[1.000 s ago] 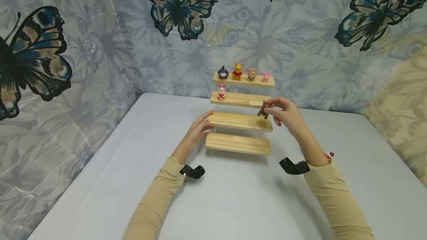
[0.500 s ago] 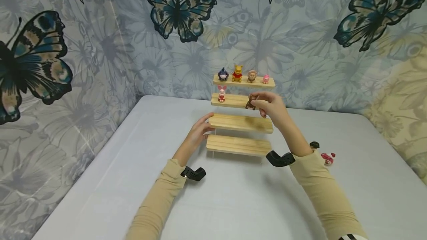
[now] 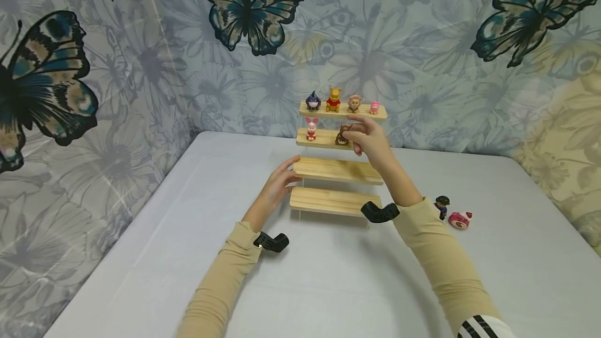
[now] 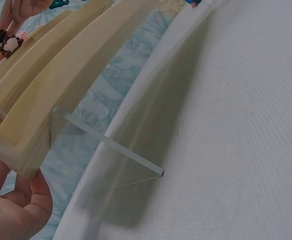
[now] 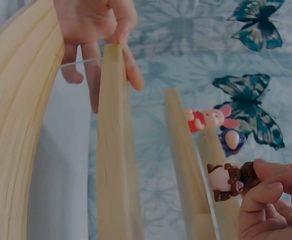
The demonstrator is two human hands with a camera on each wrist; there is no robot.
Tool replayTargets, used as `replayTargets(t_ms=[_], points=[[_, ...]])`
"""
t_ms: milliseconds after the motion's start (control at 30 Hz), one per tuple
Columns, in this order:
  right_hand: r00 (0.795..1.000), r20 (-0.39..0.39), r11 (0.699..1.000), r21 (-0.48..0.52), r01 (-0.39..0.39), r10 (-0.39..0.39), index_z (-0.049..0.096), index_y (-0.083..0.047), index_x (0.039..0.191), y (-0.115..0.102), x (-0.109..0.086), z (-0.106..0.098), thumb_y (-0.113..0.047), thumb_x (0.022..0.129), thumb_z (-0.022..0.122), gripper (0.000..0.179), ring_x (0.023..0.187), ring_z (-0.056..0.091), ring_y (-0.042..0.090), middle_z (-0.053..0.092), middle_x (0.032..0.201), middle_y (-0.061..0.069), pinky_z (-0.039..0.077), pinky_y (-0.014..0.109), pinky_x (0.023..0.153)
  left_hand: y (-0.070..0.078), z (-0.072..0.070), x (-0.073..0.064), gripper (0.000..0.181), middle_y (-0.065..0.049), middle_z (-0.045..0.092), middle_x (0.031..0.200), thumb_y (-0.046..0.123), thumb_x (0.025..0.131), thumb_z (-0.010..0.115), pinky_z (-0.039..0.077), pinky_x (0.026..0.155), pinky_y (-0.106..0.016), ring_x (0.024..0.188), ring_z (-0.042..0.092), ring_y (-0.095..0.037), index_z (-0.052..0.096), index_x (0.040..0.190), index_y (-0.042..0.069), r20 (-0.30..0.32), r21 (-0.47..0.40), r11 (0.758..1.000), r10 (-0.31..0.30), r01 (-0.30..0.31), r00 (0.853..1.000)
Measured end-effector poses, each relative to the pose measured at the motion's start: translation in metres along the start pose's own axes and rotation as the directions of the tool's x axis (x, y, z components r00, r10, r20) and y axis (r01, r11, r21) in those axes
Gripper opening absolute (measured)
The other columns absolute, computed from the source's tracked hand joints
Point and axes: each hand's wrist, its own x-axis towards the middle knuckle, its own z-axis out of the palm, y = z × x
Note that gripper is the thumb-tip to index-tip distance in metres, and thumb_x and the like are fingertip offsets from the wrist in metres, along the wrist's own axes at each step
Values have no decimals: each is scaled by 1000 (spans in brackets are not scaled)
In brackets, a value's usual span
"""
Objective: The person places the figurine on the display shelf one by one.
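Note:
My right hand [image 3: 368, 142] pinches a small brown animal figurine [image 3: 342, 135] by its head, at the second wooden shelf from the top. In the right wrist view the brown figurine's pink belly [image 5: 219, 179] faces the shelf edges. My left hand [image 3: 278, 184] holds the left end of the second shelf from the bottom [image 3: 335, 169], thumb and fingers at its edge. On the figurine's own shelf [image 3: 324, 140], a piglet figurine [image 3: 311, 129] stands at the left. The top shelf bears a donkey figurine [image 3: 313, 101], a yellow bear in red [image 3: 333, 100], a tan figurine [image 3: 354, 103] and a pink one [image 3: 374, 107].
The tiered stand rests on clear legs [image 4: 111, 142] on a white table [image 3: 141, 254]. Its bottom shelf [image 3: 328, 201] lies nearest me. Right of my forearm are a dark-capped figurine [image 3: 442, 206] and a pink-and-red figurine [image 3: 459, 220]. A butterfly-print cloth [image 3: 263, 82] hangs behind.
My right hand has carried the brown figurine left and back, from over the second-lowest shelf to the second shelf from the top. The left hand has stayed at the stand.

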Motion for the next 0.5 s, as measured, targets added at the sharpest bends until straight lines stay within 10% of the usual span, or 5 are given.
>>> replayTargets(t_ms=[500], points=[[997, -52, 984, 167, -53, 63, 45, -2, 101, 3, 13, 16, 2, 83, 59, 23, 38, 35, 8, 55, 67, 0, 30, 21, 37, -1, -1, -1, 43, -10, 50, 114, 12, 93, 43, 39, 75, -33, 99, 46, -30, 40, 136, 14, 17, 10, 1000, 11, -12, 1000]])
